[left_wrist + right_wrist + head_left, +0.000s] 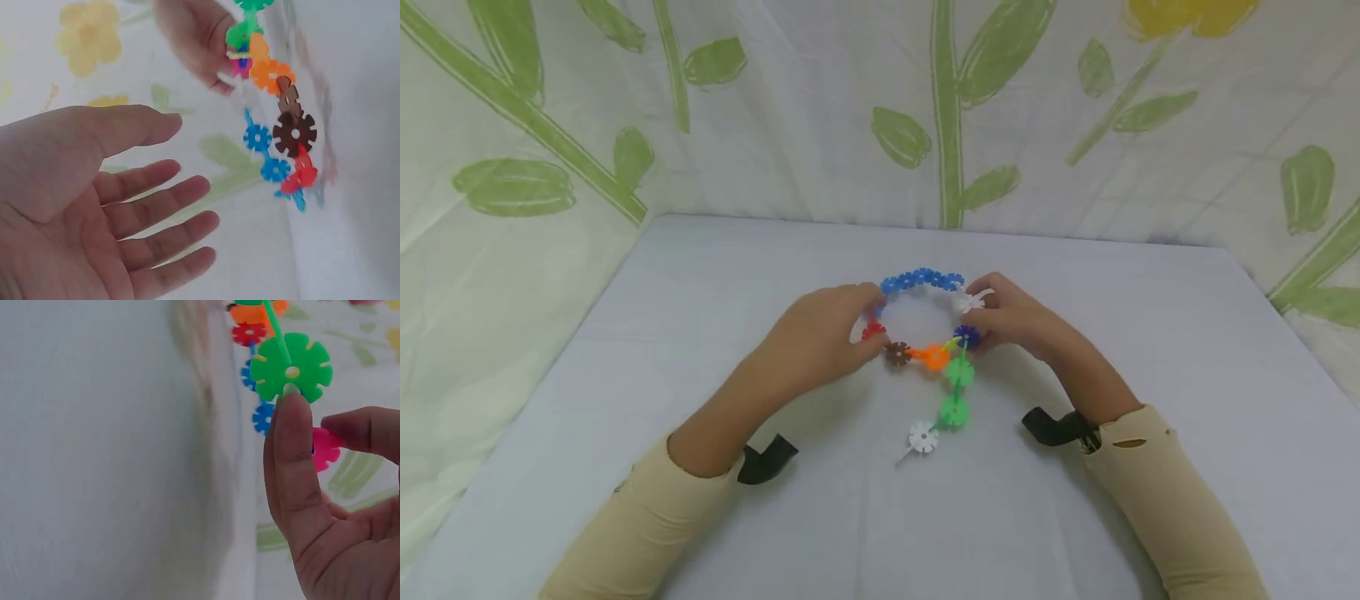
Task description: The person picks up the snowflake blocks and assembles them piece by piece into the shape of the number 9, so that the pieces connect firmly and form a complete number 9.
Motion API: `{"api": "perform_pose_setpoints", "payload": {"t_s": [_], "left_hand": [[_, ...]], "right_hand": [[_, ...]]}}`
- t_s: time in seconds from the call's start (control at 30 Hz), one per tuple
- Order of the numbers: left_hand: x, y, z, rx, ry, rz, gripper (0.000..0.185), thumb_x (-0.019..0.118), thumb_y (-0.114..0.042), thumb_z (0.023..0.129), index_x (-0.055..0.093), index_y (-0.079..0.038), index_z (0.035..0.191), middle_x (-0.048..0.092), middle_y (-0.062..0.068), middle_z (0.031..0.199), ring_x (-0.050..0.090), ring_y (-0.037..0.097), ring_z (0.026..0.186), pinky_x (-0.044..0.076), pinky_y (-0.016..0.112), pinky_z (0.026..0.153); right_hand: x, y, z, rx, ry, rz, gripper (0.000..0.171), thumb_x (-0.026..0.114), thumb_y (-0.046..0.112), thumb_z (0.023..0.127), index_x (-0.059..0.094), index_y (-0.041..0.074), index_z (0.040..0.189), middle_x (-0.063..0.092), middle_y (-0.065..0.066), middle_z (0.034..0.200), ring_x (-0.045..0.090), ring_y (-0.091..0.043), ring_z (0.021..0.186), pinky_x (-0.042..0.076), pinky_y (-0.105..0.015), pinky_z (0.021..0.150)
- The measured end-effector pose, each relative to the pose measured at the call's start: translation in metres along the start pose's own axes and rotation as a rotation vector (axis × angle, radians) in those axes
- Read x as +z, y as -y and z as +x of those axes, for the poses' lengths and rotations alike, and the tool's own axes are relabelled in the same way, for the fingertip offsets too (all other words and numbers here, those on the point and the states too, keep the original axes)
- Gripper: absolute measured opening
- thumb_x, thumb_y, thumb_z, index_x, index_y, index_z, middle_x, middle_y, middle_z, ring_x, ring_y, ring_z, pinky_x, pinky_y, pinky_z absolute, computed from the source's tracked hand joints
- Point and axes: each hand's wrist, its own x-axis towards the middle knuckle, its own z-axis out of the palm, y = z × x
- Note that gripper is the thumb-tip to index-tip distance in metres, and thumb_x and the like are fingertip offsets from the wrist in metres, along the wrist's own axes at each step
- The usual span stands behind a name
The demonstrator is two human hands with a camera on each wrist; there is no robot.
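Note:
A chain of interlocking plastic snowflake discs lies bent into a loop on the table, with blue discs (922,277) along its far side. Brown (898,354) and orange (936,357) discs form the near side, and a tail of green discs (955,411) ends in a white disc (923,437). My left hand (823,333) is beside the loop's red disc (873,332); the left wrist view shows its fingers (169,194) spread, holding nothing. At the loop's right side, my right hand (1018,321) pinches the chain around a pink disc (326,450), a fingertip against a green disc (292,369).
The discs lie mid-table on a white-covered tabletop (865,533). Behind it hangs a white cloth (820,125) printed with green leaves and yellow flowers. Dark straps (767,460) stick out at both sleeve cuffs.

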Motion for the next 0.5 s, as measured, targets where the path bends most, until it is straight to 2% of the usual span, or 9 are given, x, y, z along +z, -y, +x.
{"api": "perform_pose_setpoints", "payload": {"t_s": [0.17, 0.33, 0.5], "left_hand": [[-0.008, 0.01, 0.0, -0.073, 0.021, -0.005, 0.042, 0.073, -0.026, 0.092, 0.06, -0.011, 0.13, 0.066, 0.005, 0.119, 0.062, 0.024, 0.109, 0.054, 0.041, 0.088], [-0.009, 0.015, 0.002, -0.094, 0.061, -0.03, 0.043, 0.071, -0.027, 0.094, 0.06, -0.011, 0.132, 0.065, 0.006, 0.122, 0.06, 0.025, 0.112, 0.053, 0.043, 0.092], [-0.011, 0.02, 0.002, -0.101, 0.085, -0.043, 0.043, 0.068, -0.029, 0.096, 0.059, -0.009, 0.133, 0.063, 0.008, 0.126, 0.058, 0.027, 0.116, 0.05, 0.046, 0.095]], "right_hand": [[-0.006, -0.008, 0.006, 0.0, -0.005, 0.011, 0.055, 0.062, 0.018, 0.099, 0.032, 0.002, 0.143, 0.047, -0.027, 0.127, 0.066, -0.03, 0.09, 0.058, -0.036, 0.08], [-0.009, -0.013, 0.007, -0.033, -0.005, -0.074, 0.052, 0.061, 0.022, 0.1, 0.039, 0.004, 0.143, 0.049, -0.025, 0.124, 0.065, -0.029, 0.088, 0.057, -0.036, 0.082], [-0.013, -0.015, 0.006, -0.056, -0.019, -0.17, 0.051, 0.062, 0.029, 0.099, 0.044, 0.007, 0.142, 0.046, -0.023, 0.134, 0.063, -0.029, 0.092, 0.055, -0.041, 0.086]]}}
